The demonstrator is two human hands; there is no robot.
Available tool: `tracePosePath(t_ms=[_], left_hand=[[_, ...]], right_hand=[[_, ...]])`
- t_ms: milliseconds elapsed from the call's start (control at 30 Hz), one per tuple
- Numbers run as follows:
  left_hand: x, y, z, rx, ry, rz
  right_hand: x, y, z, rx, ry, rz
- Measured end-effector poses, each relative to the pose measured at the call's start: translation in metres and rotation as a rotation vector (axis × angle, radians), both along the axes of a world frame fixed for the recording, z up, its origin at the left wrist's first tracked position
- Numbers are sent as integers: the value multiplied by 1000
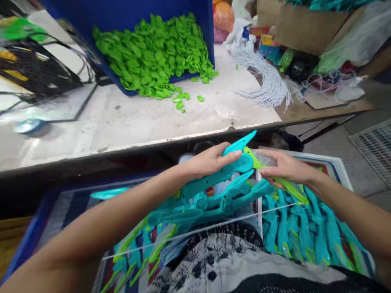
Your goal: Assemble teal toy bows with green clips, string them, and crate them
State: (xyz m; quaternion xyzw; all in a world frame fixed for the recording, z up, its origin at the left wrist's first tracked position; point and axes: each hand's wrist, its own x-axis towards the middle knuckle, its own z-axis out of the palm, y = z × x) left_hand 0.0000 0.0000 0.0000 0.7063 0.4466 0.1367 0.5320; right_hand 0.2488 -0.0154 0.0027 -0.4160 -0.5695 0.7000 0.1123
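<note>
My left hand is closed around a turquoise plastic part with a round end and a pointed tip. My right hand grips a lime-green plastic strip, whose upper end meets the turquoise part's round end; whether they are joined I cannot tell. A white string stretches from the strip's lower end across my lap to the lower left. Below my hands, more turquoise plastic parts lie across my lap. Clear film shows near my right fingers.
On the white worktable, a tipped blue bin spills small green pieces. White strings lie bundled farther right, near a cardboard box. A box of turquoise-and-green parts stands at my right; similar parts lie lower left.
</note>
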Motion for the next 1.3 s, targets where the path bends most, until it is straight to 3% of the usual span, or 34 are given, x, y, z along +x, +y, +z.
tracePosePath(t_ms=[133, 267, 400, 567, 633, 833, 933, 1067, 1200, 1300], left_hand=[[-5, 5, 9, 24, 94, 15], [-8, 1, 10, 86, 135, -107], [-13, -7, 5, 29, 92, -224], [-26, -1, 6, 76, 19, 33], [-29, 2, 10, 80, -14, 79], [-31, -7, 14, -256, -263, 255], [-40, -9, 22, -327, -289, 232], [-65, -11, 57, -135, -123, 41], [-87, -22, 99, 253, 282, -36], [-95, -32, 106, 527, 551, -14]], right_hand=[[-4, 3, 4, 7, -24, 0], [-5, 3, 8, -64, -54, 105], [-9, 1, 6, -162, -97, 219], [-24, 3, -2, 8, 47, -29], [-31, 6, -3, 24, 86, -39], [-52, 15, -3, 88, 206, -136], [-61, 18, 0, 184, 244, -124], [-72, 26, 11, 362, 268, 27], [-88, 44, 28, 860, 211, 306], [-102, 59, 30, 1170, 163, 440]])
